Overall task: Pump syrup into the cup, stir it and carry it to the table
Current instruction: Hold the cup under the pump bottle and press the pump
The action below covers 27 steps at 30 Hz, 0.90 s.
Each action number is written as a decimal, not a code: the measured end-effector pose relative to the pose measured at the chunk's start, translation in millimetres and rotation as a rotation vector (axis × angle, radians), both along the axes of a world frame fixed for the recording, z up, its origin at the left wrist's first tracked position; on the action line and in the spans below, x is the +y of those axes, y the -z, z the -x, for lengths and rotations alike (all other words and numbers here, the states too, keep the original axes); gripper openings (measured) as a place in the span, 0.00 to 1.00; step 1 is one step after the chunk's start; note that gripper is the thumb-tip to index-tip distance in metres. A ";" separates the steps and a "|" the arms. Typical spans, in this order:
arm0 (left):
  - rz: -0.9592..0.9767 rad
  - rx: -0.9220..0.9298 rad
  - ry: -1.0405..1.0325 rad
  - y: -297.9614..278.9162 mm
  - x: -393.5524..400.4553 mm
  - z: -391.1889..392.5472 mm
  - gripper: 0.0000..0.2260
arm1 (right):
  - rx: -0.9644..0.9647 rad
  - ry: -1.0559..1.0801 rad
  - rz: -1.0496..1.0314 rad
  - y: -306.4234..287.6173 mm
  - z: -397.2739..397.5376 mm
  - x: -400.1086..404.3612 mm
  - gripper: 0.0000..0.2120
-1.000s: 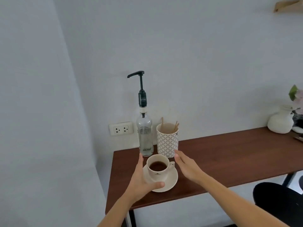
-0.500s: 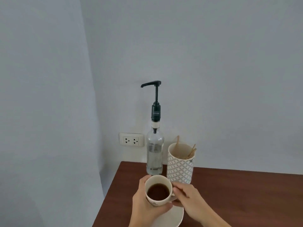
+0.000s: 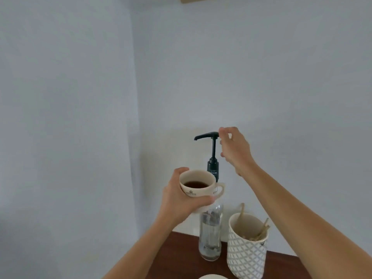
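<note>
My left hand (image 3: 181, 200) grips a cream cup (image 3: 199, 185) of dark drink and holds it up in front of the clear syrup bottle (image 3: 210, 234), below the spout of the dark pump head (image 3: 207, 135). The cup hides the bottle's neck. My right hand (image 3: 234, 149) is raised beside the back of the pump head, fingers loosely curled, fingertips at or just short of the pump top. It holds nothing.
A white patterned holder (image 3: 246, 250) with wooden stir sticks (image 3: 261, 230) stands right of the bottle on the brown table (image 3: 181, 256). The saucer's rim (image 3: 209, 276) shows at the bottom edge. Pale walls meet in a corner on the left.
The cup has left the saucer and risen in my left hand to below the spout. My right hand let go of the cup and rose to the pump head. The view has tilted upward.
</note>
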State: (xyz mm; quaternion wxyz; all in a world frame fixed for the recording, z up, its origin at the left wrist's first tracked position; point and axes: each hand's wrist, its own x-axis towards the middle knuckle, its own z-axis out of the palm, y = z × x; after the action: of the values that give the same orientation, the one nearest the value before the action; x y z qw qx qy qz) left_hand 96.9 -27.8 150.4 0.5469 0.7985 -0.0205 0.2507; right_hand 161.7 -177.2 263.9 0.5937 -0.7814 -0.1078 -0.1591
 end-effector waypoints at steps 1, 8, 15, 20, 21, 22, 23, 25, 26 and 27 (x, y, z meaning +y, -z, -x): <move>0.009 0.002 0.000 -12.6 3.4 -7.5 0.46 | 0.056 -0.010 0.010 -7.6 -6.0 6.8 0.18; 0.038 0.038 0.012 -62.9 19.1 -48.0 0.48 | 0.076 -0.014 -0.072 -10.5 -28.6 34.7 0.13; 0.087 0.056 0.052 -71.2 20.2 -61.6 0.45 | -0.001 0.031 -0.295 5.9 -42.9 46.5 0.10; 0.095 0.041 0.064 -73.7 21.4 -63.3 0.49 | -0.023 0.066 -0.324 10.8 -49.3 52.4 0.11; 0.093 0.039 0.064 -74.2 22.0 -63.7 0.49 | -0.032 0.076 -0.325 11.2 -50.1 53.4 0.11; 0.092 0.040 0.064 -74.3 22.5 -64.4 0.49 | -0.041 0.087 -0.326 11.7 -50.9 54.1 0.11; 0.090 0.042 0.064 -74.6 22.6 -64.4 0.48 | -0.049 0.096 -0.327 12.2 -51.4 54.8 0.11; 0.086 0.046 0.066 -74.4 23.2 -64.4 0.48 | -0.055 0.109 -0.334 13.0 -52.3 55.7 0.11; 0.088 0.047 0.065 -74.0 23.5 -64.2 0.47 | -0.057 0.112 -0.335 13.3 -52.4 56.1 0.11; 0.091 0.049 0.066 -73.9 23.7 -64.0 0.46 | -0.059 0.115 -0.335 13.4 -52.4 56.4 0.11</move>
State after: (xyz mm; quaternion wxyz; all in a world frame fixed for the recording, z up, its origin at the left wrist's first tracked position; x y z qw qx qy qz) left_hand 160.9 -4.2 224.3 0.5908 0.7777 -0.0223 0.2136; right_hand 214.1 -120.8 250.5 0.7021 -0.6714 -0.0525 -0.2314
